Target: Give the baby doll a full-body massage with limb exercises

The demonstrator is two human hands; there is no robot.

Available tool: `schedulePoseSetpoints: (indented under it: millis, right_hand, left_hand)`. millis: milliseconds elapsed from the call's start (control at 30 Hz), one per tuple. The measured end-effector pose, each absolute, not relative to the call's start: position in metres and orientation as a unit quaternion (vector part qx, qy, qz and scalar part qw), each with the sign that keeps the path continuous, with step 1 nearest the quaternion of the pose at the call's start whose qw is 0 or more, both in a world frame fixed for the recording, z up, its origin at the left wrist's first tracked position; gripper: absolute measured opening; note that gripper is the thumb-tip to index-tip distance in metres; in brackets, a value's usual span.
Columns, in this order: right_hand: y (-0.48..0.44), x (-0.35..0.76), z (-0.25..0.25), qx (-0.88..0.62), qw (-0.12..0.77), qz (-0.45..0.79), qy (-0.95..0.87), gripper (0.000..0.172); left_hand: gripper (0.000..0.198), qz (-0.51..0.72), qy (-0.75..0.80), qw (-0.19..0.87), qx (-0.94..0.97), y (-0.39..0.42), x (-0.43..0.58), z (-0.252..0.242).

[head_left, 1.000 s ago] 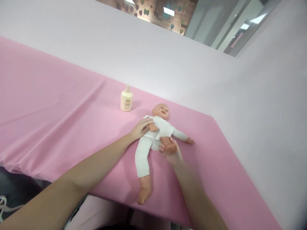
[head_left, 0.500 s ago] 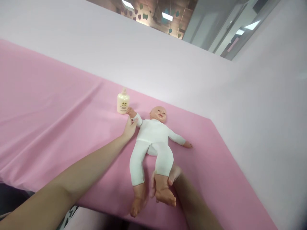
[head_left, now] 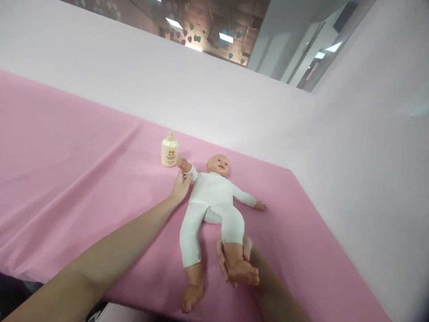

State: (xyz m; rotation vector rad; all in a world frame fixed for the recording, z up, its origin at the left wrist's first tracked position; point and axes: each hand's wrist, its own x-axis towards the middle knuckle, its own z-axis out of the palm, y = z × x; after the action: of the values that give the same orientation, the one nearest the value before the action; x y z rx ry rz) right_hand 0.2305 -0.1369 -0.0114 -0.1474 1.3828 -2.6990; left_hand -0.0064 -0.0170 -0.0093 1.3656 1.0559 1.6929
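Observation:
A baby doll [head_left: 212, 190] in a white suit lies on its back on the pink-covered table [head_left: 140, 268], head toward the wall. My left hand [head_left: 180, 187] is closed around the doll's forearm on the left side, just below its small hand. My right hand [head_left: 247, 248] cups the lower leg on the right side from beneath, fingers showing on both sides of the ankle. That leg is bent slightly outward and its foot points right. The other leg lies stretched toward me. Close to the raised doll hand stands a cream pump bottle [head_left: 169, 151] with a dark printed label.
A white wall [head_left: 110, 80] runs behind the table and along its right. Above it, a window [head_left: 208, 27] shows ceiling lights and hanging hearts. The pink cover has folds at the left.
The doll's right-side leg has swung outward to the right, with my right hand moving along with it. My left hand keeps its hold on the forearm. The view has shifted slightly.

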Motion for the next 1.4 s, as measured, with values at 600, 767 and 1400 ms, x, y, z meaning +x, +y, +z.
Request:
schedulePoseSetpoints:
  millis: [600, 767, 1400]
  right_hand:
    - [-0.137, 0.239, 0.015, 0.145, -0.357, -0.869, 0.310, 0.039]
    - [-0.142, 0.246, -0.002, 0.089, -0.242, -0.874, 0.411, 0.055]
    - [-0.145, 0.232, 0.004, 0.001, 0.039, -0.851, 0.524, 0.065]
  left_hand:
    - [0.038, 0.508, 0.321, 0.208, 0.772, -0.027, -0.001, -0.002]
    - [0.046, 0.591, 0.399, 0.286, 0.640, -0.024, -0.008, -0.001]
    - [0.045, 0.725, 0.416, 0.355, 0.419, -0.009, -0.025, -0.002]
